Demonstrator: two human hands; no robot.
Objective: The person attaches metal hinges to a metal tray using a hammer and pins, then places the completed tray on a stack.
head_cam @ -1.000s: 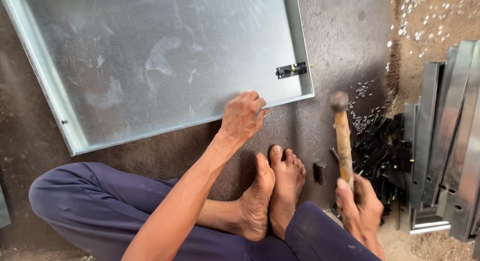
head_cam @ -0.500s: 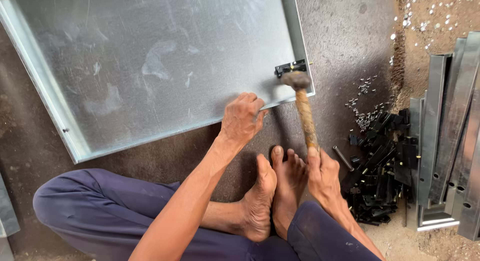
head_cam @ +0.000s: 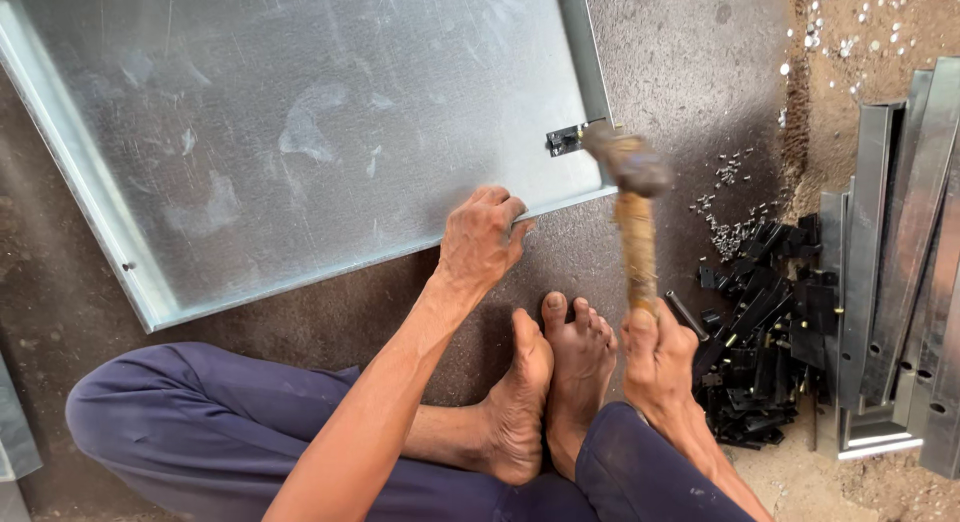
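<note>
A large galvanised sheet-metal panel with folded edges lies flat on the dark floor. My left hand presses on its near edge, fingers curled over the fold. My right hand grips the wooden handle of a hammer; the blurred hammer head hangs just above the panel's right corner. A small black hinge sits on the panel's right edge, just left of the hammer head. My bare feet rest crossed between my hands.
A heap of black metal hinges lies to the right of my right hand. Small rivets are scattered beyond it. Several long galvanised channel pieces are stacked at the right edge, on sandy ground.
The hammer swung from upright at the right over to the hinge, and now sits slightly raised and right of it. My left hand stayed on the panel's edge.
</note>
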